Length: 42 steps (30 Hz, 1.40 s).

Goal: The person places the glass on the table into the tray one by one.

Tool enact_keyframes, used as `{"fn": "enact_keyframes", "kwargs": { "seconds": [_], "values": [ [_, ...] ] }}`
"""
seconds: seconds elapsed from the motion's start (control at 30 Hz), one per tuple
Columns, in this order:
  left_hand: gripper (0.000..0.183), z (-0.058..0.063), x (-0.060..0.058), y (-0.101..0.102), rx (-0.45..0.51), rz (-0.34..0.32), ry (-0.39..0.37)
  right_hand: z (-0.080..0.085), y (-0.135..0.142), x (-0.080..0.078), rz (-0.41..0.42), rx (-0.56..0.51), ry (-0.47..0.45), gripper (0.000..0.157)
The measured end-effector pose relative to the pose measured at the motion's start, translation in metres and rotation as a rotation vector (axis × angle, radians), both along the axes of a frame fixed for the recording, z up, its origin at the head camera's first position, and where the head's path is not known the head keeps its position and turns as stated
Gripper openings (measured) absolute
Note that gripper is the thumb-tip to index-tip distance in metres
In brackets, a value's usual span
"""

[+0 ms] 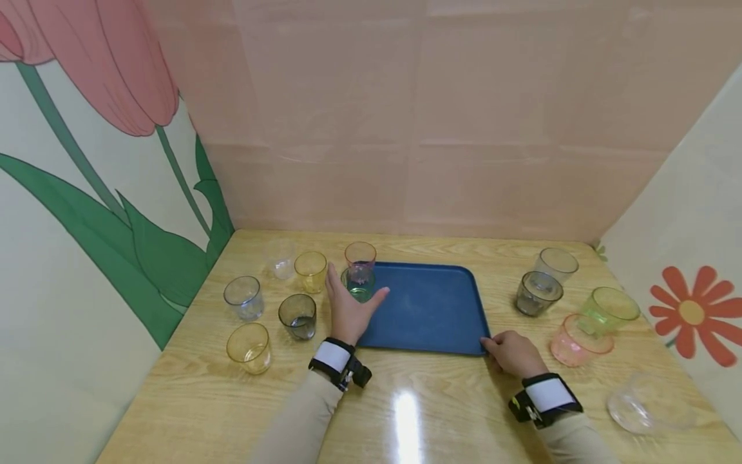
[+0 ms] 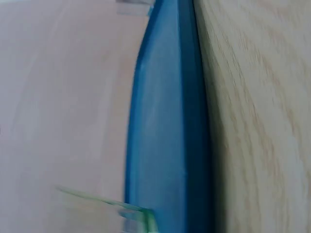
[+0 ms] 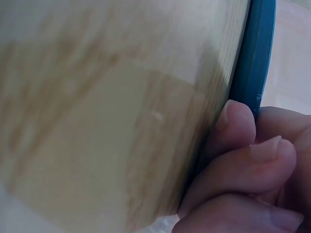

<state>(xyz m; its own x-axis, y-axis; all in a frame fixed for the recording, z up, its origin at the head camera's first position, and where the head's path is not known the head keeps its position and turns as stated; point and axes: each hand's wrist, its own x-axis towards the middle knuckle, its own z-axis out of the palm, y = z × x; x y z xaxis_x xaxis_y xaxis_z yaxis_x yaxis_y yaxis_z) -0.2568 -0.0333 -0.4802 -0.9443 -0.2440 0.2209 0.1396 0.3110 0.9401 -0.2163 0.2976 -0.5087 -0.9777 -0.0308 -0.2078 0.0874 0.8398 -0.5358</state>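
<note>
A blue rectangular tray [image 1: 431,309] lies on the wooden table. Near its left end stand a green clear cup [image 1: 358,290] and, just behind that, a pink-rimmed cup [image 1: 361,253]. My left hand [image 1: 350,316] is beside the green cup, thumb spread away from raised fingers; whether it touches the cup I cannot tell. Only part of the green rim shows in the left wrist view, blurred. At the tray's near right corner, my right hand [image 1: 516,354] pinches the edge, its fingers [image 3: 243,165] curled in the right wrist view.
On the left stand several cups, including a yellow cup [image 1: 249,349], a grey cup [image 1: 298,317] and a bluish cup [image 1: 244,298]. On the right are a dark grey cup [image 1: 539,294], a pink cup [image 1: 581,341], a green-yellow cup [image 1: 611,309] and a clear cup [image 1: 632,412].
</note>
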Motion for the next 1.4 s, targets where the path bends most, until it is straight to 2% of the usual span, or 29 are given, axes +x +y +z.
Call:
{"fn": "enact_keyframes", "kwargs": {
  "seconds": [0.13, 0.23, 0.37, 0.43, 0.53, 0.63, 0.77, 0.83, 0.9, 0.97, 1.1, 1.2, 1.3, 1.4],
  "values": [
    [0.122, 0.013, 0.019, 0.002, -0.062, -0.026, 0.075, 0.000, 0.001, 0.000, -0.002, -0.002, -0.005, 0.048],
    [0.115, 0.025, 0.033, 0.000, -0.065, -0.052, 0.155, 0.000, 0.001, 0.000, -0.005, -0.001, -0.003, 0.048],
    [0.101, 0.039, 0.050, -0.015, -0.027, -0.058, 0.227, 0.000, 0.000, 0.001, 0.001, -0.001, 0.005, 0.048],
    [0.096, 0.045, 0.057, -0.026, -0.019, -0.040, 0.254, 0.000, 0.000, 0.001, 0.005, -0.004, 0.004, 0.048],
    [0.089, 0.049, 0.067, -0.046, -0.023, 0.003, 0.315, -0.002, 0.001, 0.001, 0.004, -0.001, 0.005, 0.048],
    [0.081, 0.048, 0.077, -0.068, -0.063, 0.076, 0.386, -0.002, 0.001, 0.000, 0.007, 0.002, 0.012, 0.048],
    [0.074, 0.042, 0.090, -0.097, -0.122, 0.214, 0.442, -0.003, 0.001, -0.002, 0.010, 0.009, 0.019, 0.048],
    [0.075, 0.037, 0.094, -0.111, -0.142, 0.281, 0.445, -0.003, 0.001, -0.002, 0.007, 0.010, 0.019, 0.048],
    [0.077, 0.031, 0.098, -0.125, -0.153, 0.329, 0.404, -0.003, 0.002, -0.002, 0.003, 0.010, 0.021, 0.049],
    [0.081, 0.023, 0.102, -0.138, -0.143, 0.350, 0.332, -0.003, 0.002, -0.001, 0.006, 0.009, 0.018, 0.049],
    [0.098, 0.006, 0.111, -0.157, -0.052, 0.301, 0.083, -0.003, 0.001, 0.000, 0.004, 0.008, 0.003, 0.048],
    [0.116, -0.006, 0.114, -0.164, 0.001, 0.263, -0.075, -0.001, 0.001, 0.000, -0.005, 0.013, 0.003, 0.048],
    [0.129, -0.017, 0.114, -0.169, 0.022, 0.240, -0.180, 0.001, 0.001, 0.000, -0.007, 0.014, 0.012, 0.048],
    [0.129, -0.025, 0.114, -0.172, 0.030, 0.210, -0.228, 0.001, 0.001, -0.001, -0.006, 0.012, 0.015, 0.048]
  ]
}}
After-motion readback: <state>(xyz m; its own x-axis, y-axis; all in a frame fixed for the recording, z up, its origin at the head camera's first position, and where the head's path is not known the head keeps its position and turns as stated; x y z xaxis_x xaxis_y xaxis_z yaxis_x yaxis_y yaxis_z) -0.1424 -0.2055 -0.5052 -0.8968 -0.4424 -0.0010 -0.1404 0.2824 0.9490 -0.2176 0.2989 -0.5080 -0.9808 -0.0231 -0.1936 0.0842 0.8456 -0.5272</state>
